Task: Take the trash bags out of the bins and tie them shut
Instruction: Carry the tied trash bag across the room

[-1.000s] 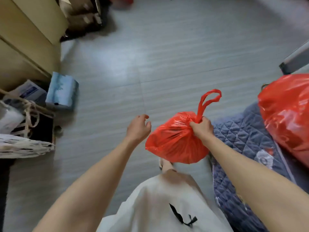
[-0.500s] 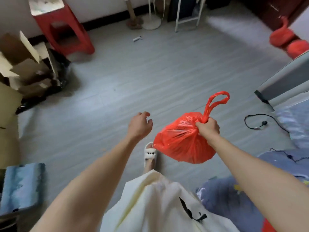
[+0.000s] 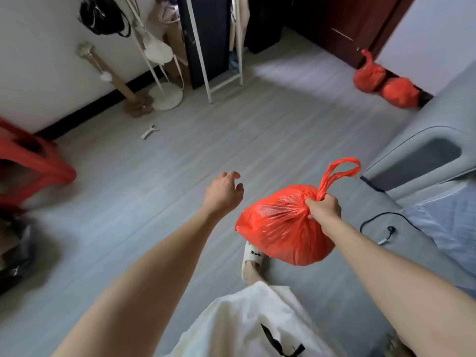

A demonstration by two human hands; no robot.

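Head view. Grey floor [image 3: 159,191]. Red trash bag [image 3: 283,228], tied, hanging above the floor over a sandalled foot [image 3: 252,256]; right hand [image 3: 323,210] grip clenched round its knotted neck. Two more red bags [image 3: 383,82] on the floor by the far door. Left hand [image 3: 224,191], fingers loosely curled, holding nothing.

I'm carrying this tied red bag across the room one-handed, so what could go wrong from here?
The right hand alone grips the full red plastic trash bag at its knotted neck; thin plastic could stretch or tear. The black cable lying on the grey floor near the feet is a trip hazard.
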